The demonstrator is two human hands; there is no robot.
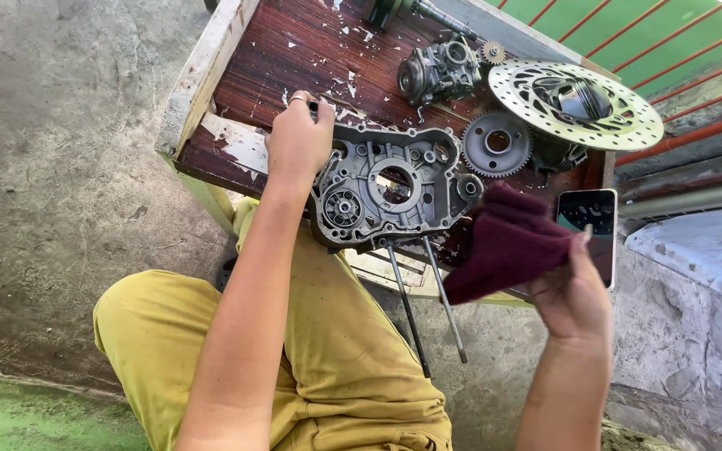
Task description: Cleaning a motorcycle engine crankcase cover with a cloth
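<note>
- Concrete floor [60,167], stained and cracked, surrounds a small wooden bench [294,58] whose dark red top is flaking to white in patches.
- On the bench lies a grey metal engine case [386,188], flat, its hollow side up; inside it sit a round bearing at the lower left and a large open ring in the middle.
- Two thin steel rods [428,301] stick out from the case's near edge, past the bench and over the person's yellow trousers [336,359].
- The left hand [298,138] rests on the case's left edge, fingers curled over the top corner; how tight that grip is cannot be told.
- The right hand [574,296] is closed on a dark maroon cloth [507,242], held just beside the case's right end.
- Behind the cloth a phone [591,213] lies at the bench edge.
- Farther back are a toothed gear [496,144], a slotted brake disc [578,104] resting over a dark part, and a carburetor [438,73].
</note>
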